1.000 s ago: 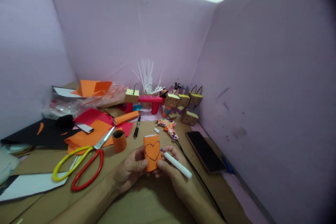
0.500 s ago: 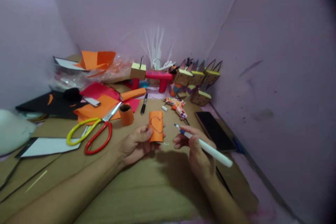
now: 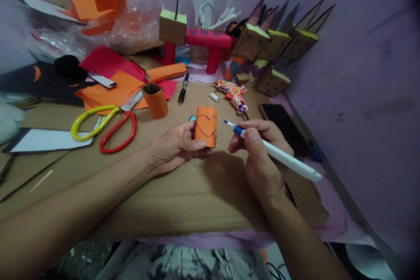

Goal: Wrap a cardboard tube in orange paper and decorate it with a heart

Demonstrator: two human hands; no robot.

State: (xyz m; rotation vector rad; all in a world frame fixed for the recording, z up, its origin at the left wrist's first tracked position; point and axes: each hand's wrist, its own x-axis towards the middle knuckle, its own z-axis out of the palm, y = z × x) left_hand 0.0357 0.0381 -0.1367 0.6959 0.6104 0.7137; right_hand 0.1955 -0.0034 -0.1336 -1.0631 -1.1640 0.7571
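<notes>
My left hand is closed around an orange paper-covered cardboard tube, its thumb across the lower edge. A heart is outlined in dark ink on the tube's side. Beside the tube, at my left fingertips, shows a small round blue thing; whether I hold it I cannot tell. My right hand grips an uncapped marker with a white barrel and blue tip. That tip points left at the tube, a short gap away from it. A second orange tube stands upright on the cardboard, left of the one I hold.
Scissors with yellow and red handles lie left. A black pen, a white cap and a patterned glue gun lie ahead. A phone rests right. Several cardboard animal heads and a pink figure stand behind.
The view has tilted down and come closer, showing my lap. The tube has turned slightly so its heart faces me more squarely, and the blue round thing has come into sight beside it.
</notes>
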